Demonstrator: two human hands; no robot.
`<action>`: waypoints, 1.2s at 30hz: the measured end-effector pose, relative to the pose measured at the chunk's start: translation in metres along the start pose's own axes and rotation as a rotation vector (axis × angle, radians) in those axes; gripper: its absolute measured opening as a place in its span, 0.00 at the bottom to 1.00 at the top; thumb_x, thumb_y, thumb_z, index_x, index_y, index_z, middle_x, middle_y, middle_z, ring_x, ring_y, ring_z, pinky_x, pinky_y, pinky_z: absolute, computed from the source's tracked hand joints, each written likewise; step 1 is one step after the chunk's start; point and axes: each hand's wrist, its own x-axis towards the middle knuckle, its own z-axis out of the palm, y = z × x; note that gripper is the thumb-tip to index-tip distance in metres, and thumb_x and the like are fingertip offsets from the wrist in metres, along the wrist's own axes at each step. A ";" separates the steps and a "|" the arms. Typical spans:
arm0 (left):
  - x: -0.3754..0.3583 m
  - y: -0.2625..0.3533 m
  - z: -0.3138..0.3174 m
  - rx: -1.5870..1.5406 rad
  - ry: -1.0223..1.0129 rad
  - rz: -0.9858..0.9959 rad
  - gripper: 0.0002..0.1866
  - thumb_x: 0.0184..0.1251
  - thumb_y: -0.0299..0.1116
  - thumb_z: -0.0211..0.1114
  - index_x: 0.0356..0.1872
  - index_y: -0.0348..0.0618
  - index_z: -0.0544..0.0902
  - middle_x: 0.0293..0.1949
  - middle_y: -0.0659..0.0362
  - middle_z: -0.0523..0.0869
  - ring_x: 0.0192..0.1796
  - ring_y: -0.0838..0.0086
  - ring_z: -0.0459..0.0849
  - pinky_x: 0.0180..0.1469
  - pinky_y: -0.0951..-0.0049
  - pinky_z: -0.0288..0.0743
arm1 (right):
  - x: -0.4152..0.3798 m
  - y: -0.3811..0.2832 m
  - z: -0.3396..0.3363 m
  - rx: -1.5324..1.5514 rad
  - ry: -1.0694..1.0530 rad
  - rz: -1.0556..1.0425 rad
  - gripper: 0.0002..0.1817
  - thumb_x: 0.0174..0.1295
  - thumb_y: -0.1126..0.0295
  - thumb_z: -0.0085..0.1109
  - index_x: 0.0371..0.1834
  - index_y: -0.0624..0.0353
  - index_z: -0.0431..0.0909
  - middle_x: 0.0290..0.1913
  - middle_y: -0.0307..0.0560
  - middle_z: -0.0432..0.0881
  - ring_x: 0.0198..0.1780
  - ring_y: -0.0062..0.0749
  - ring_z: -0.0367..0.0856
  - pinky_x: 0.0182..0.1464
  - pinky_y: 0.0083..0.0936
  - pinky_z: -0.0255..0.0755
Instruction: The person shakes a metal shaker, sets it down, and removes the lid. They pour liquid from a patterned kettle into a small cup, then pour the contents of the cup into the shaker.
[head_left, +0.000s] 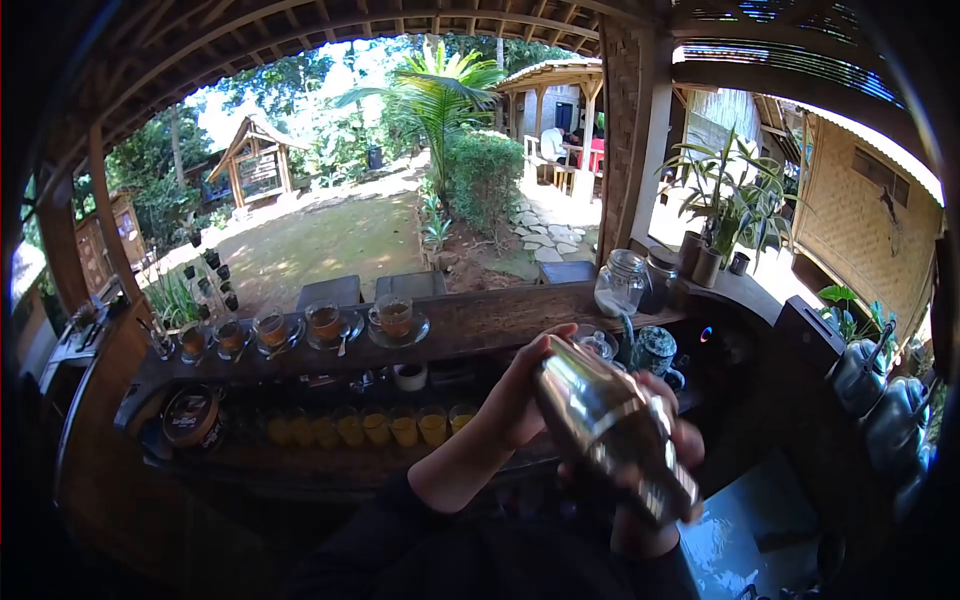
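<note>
Metal shaker (600,400): one, silvery, right of centre in the frame; tilted, broad end towards upper left, narrow end towards lower right; held clear of the counter.
Left hand (528,395): curled round the broad end of the shaker, the palm against its side; forearm rising from the lower middle of the frame.
Right hand (684,443): fingers wrapped round the far side and narrow end, partly hidden by the metal and blurred; exact finger placing cannot be told.
Step in hand: judged to be a two-handed hold or shake, the blur hinting at motion; contents hidden.
Next move calls for: by judgement, a firm grip on both ends, so that no part slips, and room kept from the glassware beyond.
Glass cups (323,321): five, brownish drink inside, on saucers; along the wooden counter (480,334), left to centre of the frame.
Yellow drinks (404,430): a row of glasses on the lower shelf, left of the shaker.
Glass jar (622,283): pale contents, above the shaker.
Patterned pot (655,346): dark and speckled, just beyond the right hand.
Kettles (897,410): metal, right edge of the frame.
</note>
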 end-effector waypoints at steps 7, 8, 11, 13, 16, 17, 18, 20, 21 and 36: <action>0.016 -0.055 -0.024 -0.152 0.066 -0.039 0.22 0.62 0.50 0.52 0.51 0.47 0.72 0.46 0.55 0.79 0.50 0.67 0.77 0.52 0.62 0.72 | 0.010 -0.002 -0.045 0.066 -0.106 0.131 0.43 0.46 0.68 0.69 0.63 0.36 0.51 0.62 0.56 0.58 0.62 0.51 0.61 0.61 0.47 0.61; 0.004 -0.045 0.009 -0.138 0.103 0.052 0.21 0.61 0.46 0.55 0.51 0.46 0.71 0.47 0.53 0.77 0.50 0.65 0.76 0.54 0.63 0.71 | 0.000 -0.003 -0.049 0.217 -0.139 0.054 0.37 0.48 0.63 0.67 0.61 0.39 0.57 0.62 0.58 0.57 0.64 0.53 0.59 0.63 0.49 0.58; 0.000 -0.046 0.012 -0.035 -0.095 0.210 0.22 0.59 0.45 0.58 0.52 0.45 0.70 0.48 0.53 0.73 0.52 0.63 0.74 0.54 0.62 0.70 | -0.009 0.000 -0.043 0.420 -0.102 -0.123 0.40 0.45 0.63 0.69 0.61 0.45 0.57 0.62 0.57 0.58 0.64 0.50 0.59 0.64 0.45 0.57; 0.020 -0.055 -0.012 -0.041 0.111 0.107 0.23 0.59 0.49 0.57 0.51 0.48 0.71 0.44 0.56 0.78 0.49 0.68 0.76 0.53 0.62 0.71 | -0.007 0.017 -0.044 0.155 -0.022 -0.080 0.47 0.40 0.68 0.72 0.64 0.50 0.52 0.61 0.55 0.59 0.63 0.46 0.61 0.64 0.39 0.58; 0.033 -0.074 -0.042 -0.119 0.544 -0.161 0.21 0.61 0.52 0.54 0.48 0.52 0.76 0.41 0.62 0.82 0.47 0.73 0.79 0.48 0.62 0.75 | -0.010 0.045 -0.058 -0.141 0.162 0.512 0.56 0.37 0.72 0.75 0.66 0.49 0.41 0.60 0.53 0.58 0.58 0.39 0.65 0.59 0.34 0.65; 0.030 -0.076 -0.044 -0.104 0.463 -0.134 0.21 0.61 0.51 0.55 0.49 0.51 0.75 0.42 0.60 0.81 0.48 0.72 0.79 0.50 0.62 0.74 | -0.014 0.048 -0.065 -0.148 0.118 0.463 0.57 0.36 0.75 0.74 0.65 0.47 0.39 0.62 0.56 0.56 0.59 0.41 0.64 0.59 0.35 0.64; 0.026 -0.068 -0.029 -0.085 0.372 -0.102 0.21 0.61 0.51 0.55 0.50 0.50 0.74 0.43 0.59 0.80 0.49 0.70 0.78 0.53 0.61 0.72 | -0.004 0.039 -0.058 -0.087 0.095 0.183 0.49 0.42 0.70 0.72 0.64 0.45 0.45 0.63 0.59 0.55 0.61 0.46 0.63 0.60 0.41 0.63; 0.023 -0.050 -0.003 -0.076 0.145 0.050 0.23 0.60 0.49 0.57 0.52 0.47 0.73 0.46 0.55 0.78 0.50 0.68 0.77 0.55 0.62 0.69 | -0.002 0.010 -0.056 0.078 -0.057 0.155 0.39 0.50 0.68 0.67 0.62 0.44 0.52 0.64 0.59 0.55 0.63 0.50 0.60 0.60 0.45 0.61; 0.018 -0.042 0.003 0.006 -0.002 0.106 0.22 0.59 0.46 0.59 0.52 0.48 0.72 0.49 0.52 0.75 0.49 0.63 0.77 0.53 0.60 0.72 | -0.005 -0.001 -0.053 0.134 -0.107 0.155 0.36 0.52 0.67 0.65 0.61 0.44 0.54 0.64 0.59 0.55 0.64 0.51 0.60 0.61 0.47 0.61; -0.026 0.031 -0.015 0.063 -0.034 0.176 0.24 0.61 0.47 0.55 0.54 0.46 0.69 0.50 0.51 0.74 0.53 0.61 0.74 0.55 0.60 0.69 | -0.001 0.008 0.034 0.290 -0.111 -0.158 0.26 0.52 0.55 0.65 0.53 0.44 0.67 0.57 0.68 0.63 0.62 0.55 0.62 0.64 0.52 0.52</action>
